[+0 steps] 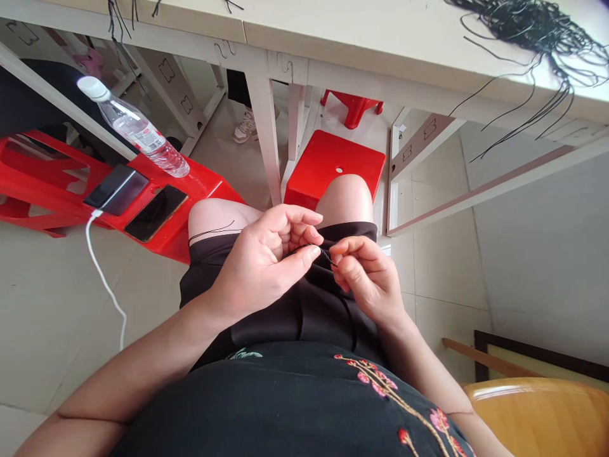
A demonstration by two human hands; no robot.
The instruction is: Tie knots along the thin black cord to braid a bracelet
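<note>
Over my lap, both hands are closed on a thin black braided cord (325,255). My left hand (266,257) pinches it between thumb and curled fingers, and part of the cord is hidden inside that hand. Close by on the right, my right hand (368,273) pinches the cord's other visible stretch between thumb and forefinger. A short twisted length spans the small gap between the two hands. Loose black strands (214,230) trail out to the left across my knee.
A pale table (333,38) runs ahead, with a heap of black cords (528,28) hanging over its edge. Left, a red stool (204,190) bears a water bottle (143,130) and two phones, one on a white cable (107,279). Another red stool (333,158) stands under the table.
</note>
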